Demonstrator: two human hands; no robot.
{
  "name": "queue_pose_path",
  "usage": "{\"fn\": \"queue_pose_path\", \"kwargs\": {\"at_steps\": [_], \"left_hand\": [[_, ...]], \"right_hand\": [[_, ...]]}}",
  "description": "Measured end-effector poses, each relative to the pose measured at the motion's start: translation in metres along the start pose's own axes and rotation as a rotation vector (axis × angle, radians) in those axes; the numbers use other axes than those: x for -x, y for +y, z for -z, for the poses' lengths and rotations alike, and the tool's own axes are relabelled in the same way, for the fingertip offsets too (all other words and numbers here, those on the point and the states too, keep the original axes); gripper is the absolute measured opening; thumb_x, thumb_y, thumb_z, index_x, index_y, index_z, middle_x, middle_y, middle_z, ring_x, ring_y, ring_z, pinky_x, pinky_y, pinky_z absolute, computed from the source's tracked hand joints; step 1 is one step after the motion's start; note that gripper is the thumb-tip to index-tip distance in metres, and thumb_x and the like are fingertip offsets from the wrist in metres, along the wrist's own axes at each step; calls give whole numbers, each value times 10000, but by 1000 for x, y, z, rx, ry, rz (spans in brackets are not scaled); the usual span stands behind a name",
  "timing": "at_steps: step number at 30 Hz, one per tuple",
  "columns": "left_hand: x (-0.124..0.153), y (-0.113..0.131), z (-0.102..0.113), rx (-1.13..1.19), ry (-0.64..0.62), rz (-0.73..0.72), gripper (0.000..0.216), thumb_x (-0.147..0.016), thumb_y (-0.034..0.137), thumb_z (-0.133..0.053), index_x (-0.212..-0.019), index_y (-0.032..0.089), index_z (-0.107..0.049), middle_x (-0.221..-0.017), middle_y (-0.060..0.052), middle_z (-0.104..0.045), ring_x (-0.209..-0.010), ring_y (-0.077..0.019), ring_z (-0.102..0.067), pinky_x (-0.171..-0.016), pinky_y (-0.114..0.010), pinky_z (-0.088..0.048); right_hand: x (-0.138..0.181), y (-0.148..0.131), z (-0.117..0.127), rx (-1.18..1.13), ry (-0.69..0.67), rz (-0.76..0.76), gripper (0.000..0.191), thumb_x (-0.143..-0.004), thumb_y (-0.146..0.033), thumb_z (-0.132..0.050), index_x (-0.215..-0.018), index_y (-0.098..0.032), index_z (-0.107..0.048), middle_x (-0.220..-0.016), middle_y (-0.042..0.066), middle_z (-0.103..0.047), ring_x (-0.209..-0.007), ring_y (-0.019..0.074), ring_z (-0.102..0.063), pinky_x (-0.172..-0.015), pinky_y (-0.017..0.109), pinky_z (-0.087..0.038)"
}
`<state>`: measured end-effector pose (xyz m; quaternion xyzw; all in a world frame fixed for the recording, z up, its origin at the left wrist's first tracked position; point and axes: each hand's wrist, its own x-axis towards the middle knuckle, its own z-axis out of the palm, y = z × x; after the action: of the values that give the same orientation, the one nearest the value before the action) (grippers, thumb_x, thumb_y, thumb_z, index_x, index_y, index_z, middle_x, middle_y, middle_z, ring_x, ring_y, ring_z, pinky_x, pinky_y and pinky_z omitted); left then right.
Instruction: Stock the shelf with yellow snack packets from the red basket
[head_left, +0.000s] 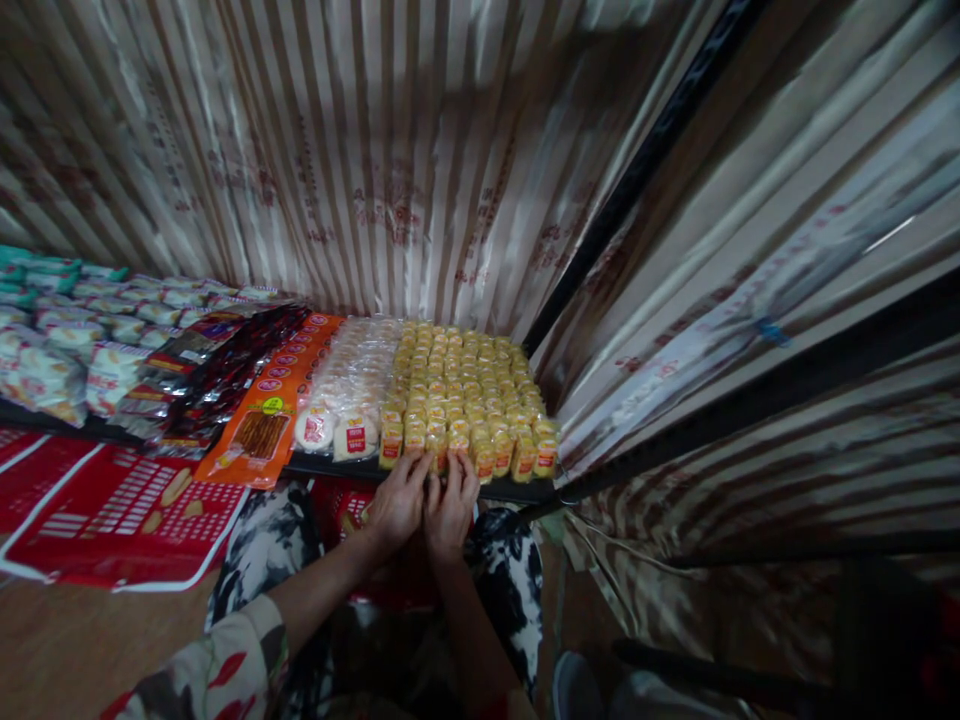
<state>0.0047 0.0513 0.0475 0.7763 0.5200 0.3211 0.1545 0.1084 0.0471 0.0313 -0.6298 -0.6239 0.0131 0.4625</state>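
Observation:
Rows of small yellow packets [469, 385] with red labels fill the right end of a low dark shelf [517, 490]. My left hand [400, 500] and my right hand [451, 505] rest side by side at the shelf's front edge. The fingers of both curl onto the front row of yellow packets. Both hands press on packets there, and I cannot make out a single packet gripped. White round packets [352, 385] lie just left of the yellow ones.
An orange snack pack [266, 425], dark red packets [225, 365] and white-green bags [52, 340] line the shelf to the left. Red cartons [112, 510] sit below. A corrugated striped metal wall [420, 150] stands behind and to the right. My patterned trousers [262, 545] show below.

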Motion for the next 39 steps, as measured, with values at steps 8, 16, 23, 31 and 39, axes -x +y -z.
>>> {"fn": "queue_pose_path", "kwargs": {"at_steps": [8, 16, 23, 31, 39], "left_hand": [[-3, 7, -8, -207, 51, -55, 429, -880, 209, -365, -1293, 102, -406, -1225, -174, -495, -1152, -246, -476, -941, -385, -453], [7, -4, 0, -249, 267, -87, 459, -822, 123, -399, -1277, 152, -448, -1243, -160, -467, -1181, -278, -426, -945, -448, -431], [6, -15, -2, -256, 260, -126, 490, -801, 57, -380, -1285, 121, -423, -1311, -179, -369, -1251, -283, -336, -992, -464, -390], [14, -24, -9, -312, 354, -168, 554, -802, 42, -379, -1341, 168, -353, -1313, -168, -374, -1248, -272, -348, -959, -448, -424], [18, -22, -1, -396, 295, -123, 501, -797, 64, -423, -1292, 139, -444, -1348, -169, -393, -1303, -291, -289, -1002, -463, -364]], "right_hand": [[-1, 6, -6, 81, -15, 37, 414, -913, -304, -344, -1288, -148, -425, -1264, 175, -411, -1167, 252, -390, -933, 438, -383], [-4, 6, -4, 65, -9, 5, 387, -891, -312, -411, -1237, -142, -457, -1227, 166, -405, -1154, 251, -377, -945, 447, -369], [-5, 9, -7, 41, 7, -8, 366, -879, -339, -440, -1191, -154, -485, -1170, 154, -416, -1114, 249, -395, -915, 438, -391], [-5, 4, -4, 48, 0, 26, 278, -890, -308, -426, -1074, -162, -575, -1139, 143, -444, -1085, 231, -424, -851, 379, -433], [-7, 4, -2, 22, -31, 14, 282, -908, -259, -372, -1076, -160, -575, -1090, 127, -494, -1066, 214, -448, -895, 399, -418]]}}
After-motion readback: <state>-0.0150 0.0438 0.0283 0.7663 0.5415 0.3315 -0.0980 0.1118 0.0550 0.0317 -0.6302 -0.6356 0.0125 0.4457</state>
